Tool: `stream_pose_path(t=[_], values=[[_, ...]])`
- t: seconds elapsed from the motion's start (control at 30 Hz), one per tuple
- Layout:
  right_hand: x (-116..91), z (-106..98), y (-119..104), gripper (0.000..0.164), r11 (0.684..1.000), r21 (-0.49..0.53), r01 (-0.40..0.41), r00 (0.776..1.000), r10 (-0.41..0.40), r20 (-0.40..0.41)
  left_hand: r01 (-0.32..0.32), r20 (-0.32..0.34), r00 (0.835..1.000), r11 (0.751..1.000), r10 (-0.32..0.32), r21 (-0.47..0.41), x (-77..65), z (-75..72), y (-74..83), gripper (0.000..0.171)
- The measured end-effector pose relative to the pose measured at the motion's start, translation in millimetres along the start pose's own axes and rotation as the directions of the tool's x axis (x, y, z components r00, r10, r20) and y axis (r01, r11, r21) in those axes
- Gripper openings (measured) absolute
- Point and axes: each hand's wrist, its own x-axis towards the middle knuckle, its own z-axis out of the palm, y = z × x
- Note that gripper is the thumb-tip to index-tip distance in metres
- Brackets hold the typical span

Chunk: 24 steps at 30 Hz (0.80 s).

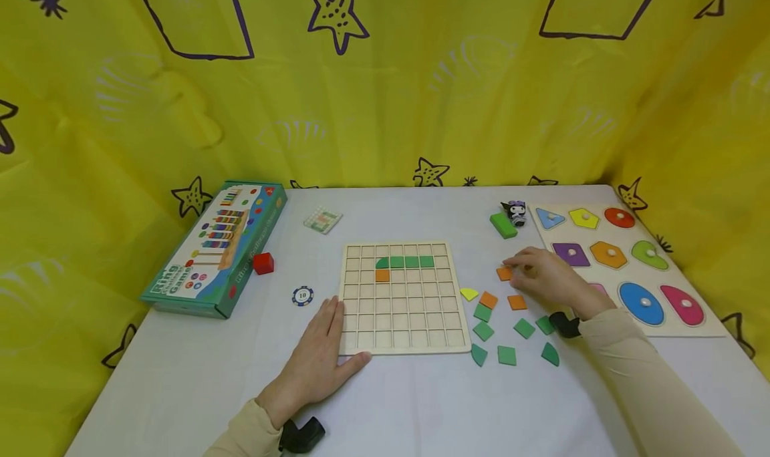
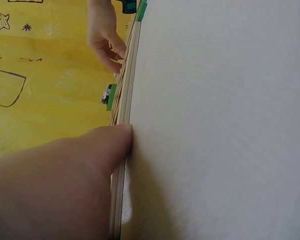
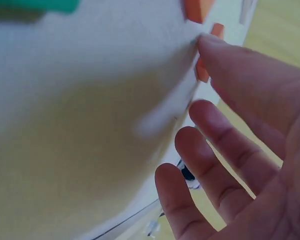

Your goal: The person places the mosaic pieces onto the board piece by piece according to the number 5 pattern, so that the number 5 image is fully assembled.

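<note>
My left hand [image 1: 313,357] rests flat at the near left corner of a wooden grid board [image 1: 415,305], fingers along its left side and thumb at the near edge. In the left wrist view the thumb [image 2: 110,145] touches the board's edge. On the board lie a green quarter-round tile [image 1: 381,263], three green square tiles [image 1: 412,262] in a row and an orange square tile [image 1: 382,276]. My right hand [image 1: 547,276] reaches to another orange square tile [image 1: 504,274] on the table, thumb tip beside it. Whether it pinches that tile is hidden.
Several loose green tiles [image 1: 506,355], two orange tiles [image 1: 517,302] and a yellow piece [image 1: 469,294] lie right of the board. Around are a shape puzzle [image 1: 607,290], a green block [image 1: 502,225], a figurine [image 1: 515,212], a game box [image 1: 216,243], a red cube [image 1: 263,263] and a chip [image 1: 303,296].
</note>
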Motion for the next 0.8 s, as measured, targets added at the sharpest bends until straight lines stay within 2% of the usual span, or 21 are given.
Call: stream_pose_path(t=[0.1,0.23,0.33,0.47,0.53,0.63,0.8], values=[[3.6,2.5,-1.4,0.027,0.999,-0.048,0.026,1.000,-0.025,0.002,0.002,-0.001,1.000,1.000,-0.002,0.002,0.1,0.5,-0.2,0.094],[8.0,7.1,-8.6,0.022,0.997,-0.082,0.000,1.000,0.001,0.006,0.002,0.000,1.000,1.000,-0.002,0.004,0.2,0.0,-0.3,0.094],[11.0,10.3,-19.9,0.025,0.998,-0.049,-0.040,0.999,0.039,-0.009,0.002,0.002,1.000,1.000,-0.002,0.004,0.3,-0.6,-0.1,0.093],[17.4,16.3,-43.6,0.029,0.996,0.070,-0.061,0.996,0.065,-0.057,0.005,0.003,1.000,1.000,-0.005,0.010,-0.2,-0.5,0.2,0.093],[22.1,22.1,-56.7,0.027,0.991,0.129,-0.035,0.996,0.046,-0.082,0.008,0.004,1.000,1.000,-0.008,0.012,-0.6,-0.6,0.5,0.093],[30.3,34.4,-76.0,0.019,0.984,0.169,0.051,0.992,-0.031,-0.122,0.012,0.005,1.000,1.000,-0.012,0.013,-1.0,-0.9,1.0,0.094],[46.8,54.9,-109.4,0.013,0.972,0.144,0.185,0.977,-0.167,-0.132,0.009,0.002,1.000,1.000,-0.009,0.015,-0.5,-1.3,1.7,0.093]])
